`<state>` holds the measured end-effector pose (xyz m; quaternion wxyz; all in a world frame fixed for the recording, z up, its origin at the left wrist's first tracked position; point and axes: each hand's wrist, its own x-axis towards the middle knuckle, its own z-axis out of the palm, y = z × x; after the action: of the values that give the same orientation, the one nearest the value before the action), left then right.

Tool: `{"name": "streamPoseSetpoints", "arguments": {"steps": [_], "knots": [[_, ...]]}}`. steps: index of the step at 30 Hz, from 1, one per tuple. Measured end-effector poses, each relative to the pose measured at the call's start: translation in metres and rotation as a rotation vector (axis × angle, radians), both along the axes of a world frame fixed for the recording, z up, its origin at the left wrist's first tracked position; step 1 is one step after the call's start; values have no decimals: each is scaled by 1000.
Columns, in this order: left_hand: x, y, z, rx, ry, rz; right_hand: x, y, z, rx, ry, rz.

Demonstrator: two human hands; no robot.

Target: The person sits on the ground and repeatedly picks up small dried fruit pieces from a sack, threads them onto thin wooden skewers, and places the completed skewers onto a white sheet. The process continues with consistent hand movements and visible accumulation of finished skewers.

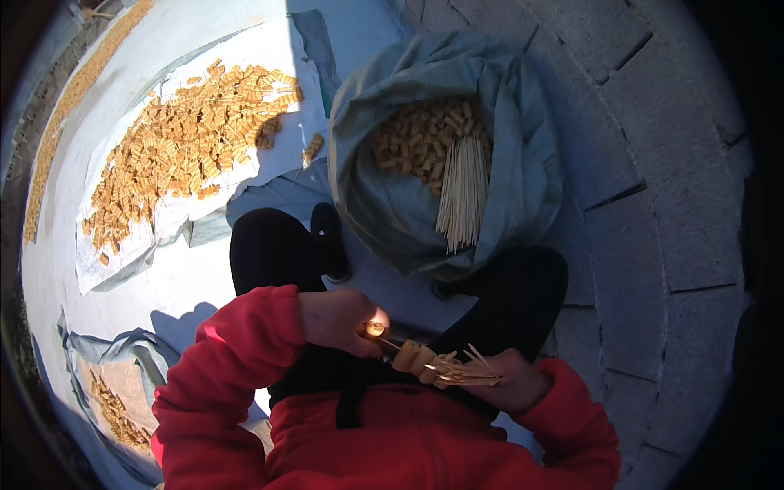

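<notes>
My left hand (343, 320) is closed, its fingertips pinching a small round tan piece (375, 328) in a patch of sunlight. A thin stick runs from there toward a short row of tan ridged rolls (415, 359) held over my lap. My right hand (516, 380) is wrapped round a bundle of pale pointed wooden skewers (467, 374), their tips fanning out toward the rolls. Where each skewer passes through the rolls is too small to make out. In front of my knees stands an open grey-green sack (523, 155) with many such rolls (416, 147) and a sheaf of bare skewers (464, 192) inside.
At the left, sunlit rolls on sticks (188, 131) lie heaped on a white sheet (273, 49). Another cloth (77, 347) with more pieces lies at the lower left. Stone blocks (645, 163) line the right side. My bent knees (269, 245) flank the sack's near edge.
</notes>
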<state>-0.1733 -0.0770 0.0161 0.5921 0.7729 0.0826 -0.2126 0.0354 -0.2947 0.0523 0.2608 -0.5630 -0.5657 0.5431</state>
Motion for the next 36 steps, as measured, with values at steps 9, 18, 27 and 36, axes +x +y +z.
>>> {"name": "streamPoseSetpoints", "arguments": {"steps": [9, 18, 27, 36], "knots": [[2, -5, -3, 21, 66, 33, -25, -1, -10, 82, -74, -40], [-23, -23, -8, -705, 143, 694, -21, -6, -9, -302, 246, -389], [-22, -37, -9, -685, 64, 831, -22, -6, -12, -233, 145, -383], [-17, -44, -7, -650, 102, 892, -19, -4, -11, -320, 290, -394]]}}
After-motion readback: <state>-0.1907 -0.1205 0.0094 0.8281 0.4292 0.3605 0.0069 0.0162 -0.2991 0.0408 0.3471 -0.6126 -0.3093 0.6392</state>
